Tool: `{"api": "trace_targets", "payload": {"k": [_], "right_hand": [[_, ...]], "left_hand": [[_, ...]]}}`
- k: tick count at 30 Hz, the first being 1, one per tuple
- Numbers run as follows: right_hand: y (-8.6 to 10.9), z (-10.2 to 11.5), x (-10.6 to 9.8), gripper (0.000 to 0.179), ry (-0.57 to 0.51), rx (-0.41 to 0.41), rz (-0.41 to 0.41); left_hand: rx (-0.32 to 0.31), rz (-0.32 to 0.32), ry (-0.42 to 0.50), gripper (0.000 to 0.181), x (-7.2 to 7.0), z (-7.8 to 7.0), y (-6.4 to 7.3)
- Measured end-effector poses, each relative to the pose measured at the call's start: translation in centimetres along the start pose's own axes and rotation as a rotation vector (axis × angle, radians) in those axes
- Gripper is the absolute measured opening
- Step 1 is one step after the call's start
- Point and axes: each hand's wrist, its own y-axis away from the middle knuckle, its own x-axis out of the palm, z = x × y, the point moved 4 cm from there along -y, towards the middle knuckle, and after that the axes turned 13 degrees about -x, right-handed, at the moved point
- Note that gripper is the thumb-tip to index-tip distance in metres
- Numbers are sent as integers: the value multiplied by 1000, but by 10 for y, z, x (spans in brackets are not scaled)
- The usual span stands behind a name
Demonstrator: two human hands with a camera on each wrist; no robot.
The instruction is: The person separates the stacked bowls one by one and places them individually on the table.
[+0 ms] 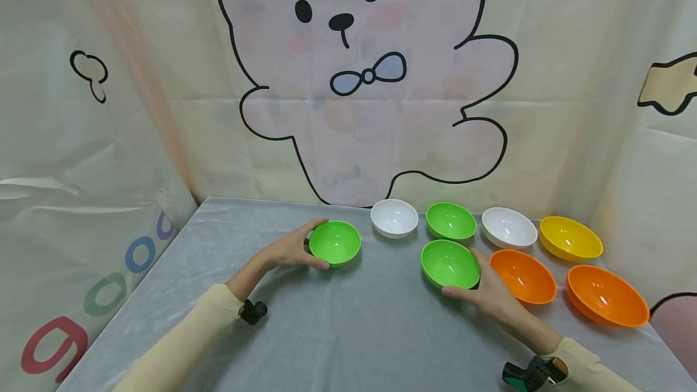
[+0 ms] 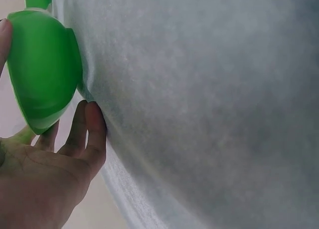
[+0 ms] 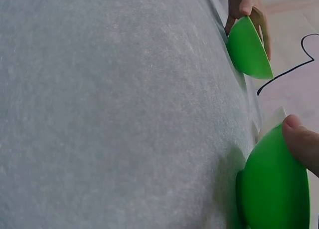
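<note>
At the middle of the table, my left hand (image 1: 296, 248) holds a green bowl (image 1: 335, 243) by its left side, thumb at the near rim and fingers toward the far rim. The left wrist view shows this green bowl (image 2: 42, 69) side-on, close to the cloth, with some fingers beside it. Farther right, my right hand (image 1: 487, 286) grips another green bowl (image 1: 449, 264) from its right side, the thumb along the near rim. In the right wrist view, that thumb presses the rim of the green bowl (image 3: 274, 184); its other fingers are hidden there.
Behind the hands stand a white bowl (image 1: 394, 219), a third green bowl (image 1: 451, 221), another white bowl (image 1: 509, 227) and a yellow bowl (image 1: 570, 238). An orange bowl (image 1: 524, 277) sits close to my right hand, with a larger orange bowl (image 1: 607, 296) beyond. Grey cloth (image 1: 348, 343) covers the table.
</note>
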Motion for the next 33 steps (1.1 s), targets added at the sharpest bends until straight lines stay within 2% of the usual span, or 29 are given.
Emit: {"api": "trace_targets", "payload": {"k": [7, 15, 33], "right_hand": [[1, -3, 0, 118, -6, 3, 2], [2, -3, 0, 117, -19, -10, 4], [0, -1, 1, 118, -40, -14, 8]], "left_hand": [[-8, -12, -18, 110, 2, 1, -1], [9, -37, -29, 109, 3, -1, -2], [37, -64, 37, 106, 2, -4, 0]]}}
